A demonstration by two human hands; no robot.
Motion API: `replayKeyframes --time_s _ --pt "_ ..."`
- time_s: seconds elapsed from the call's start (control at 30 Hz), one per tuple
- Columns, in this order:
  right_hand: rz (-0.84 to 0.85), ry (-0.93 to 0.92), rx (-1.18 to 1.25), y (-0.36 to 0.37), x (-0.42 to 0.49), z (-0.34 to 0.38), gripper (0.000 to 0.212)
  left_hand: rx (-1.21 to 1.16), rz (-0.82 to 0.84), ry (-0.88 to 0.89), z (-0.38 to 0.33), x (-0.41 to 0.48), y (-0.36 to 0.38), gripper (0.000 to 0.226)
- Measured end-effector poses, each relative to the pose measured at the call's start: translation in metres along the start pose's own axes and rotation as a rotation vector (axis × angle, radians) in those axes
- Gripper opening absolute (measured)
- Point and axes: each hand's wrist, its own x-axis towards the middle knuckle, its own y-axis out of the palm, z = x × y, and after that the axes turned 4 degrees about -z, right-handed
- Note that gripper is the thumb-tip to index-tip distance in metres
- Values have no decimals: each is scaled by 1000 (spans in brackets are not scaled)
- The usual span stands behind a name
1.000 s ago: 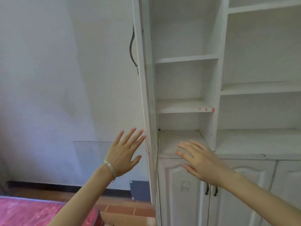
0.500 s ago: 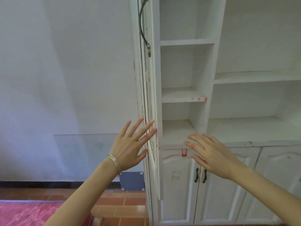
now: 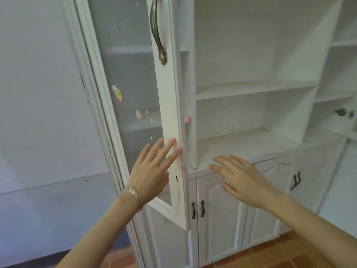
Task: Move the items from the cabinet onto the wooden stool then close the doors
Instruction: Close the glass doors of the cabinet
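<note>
Above left hand [image 3: 150,171], glass door [image 3: 170,113] and its handle [image 3: 157,31] run off top edge, shelves [image 3: 133,49] behind the glass only a haze; far right of right hand [image 3: 241,178], small dark things [image 3: 342,112] on a shelf [image 3: 326,129] too blurred to name.

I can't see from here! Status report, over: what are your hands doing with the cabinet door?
Left hand open, fingers on white glass-paned cabinet door. Right hand open, holding nothing. Door ajar, nothing seen blocking it.
</note>
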Motion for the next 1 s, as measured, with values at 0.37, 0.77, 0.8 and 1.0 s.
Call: replayKeyframes --time_s 0.37,0.77,0.8,1.0 --pt "8 -6 -12 28 16 -106 41 43 -21 -72 -24 98 85 86" --pt "-71 -16 -29 67 51 -183 43 96 103 -203 -17 178 167 78" --pt "-71 -14 -25 72 55 -187 43 100 109 -202 -14 180 173 80" --pt "-10 -12 -27 108 83 -204 44 142 60 -163 6 187 202 88"
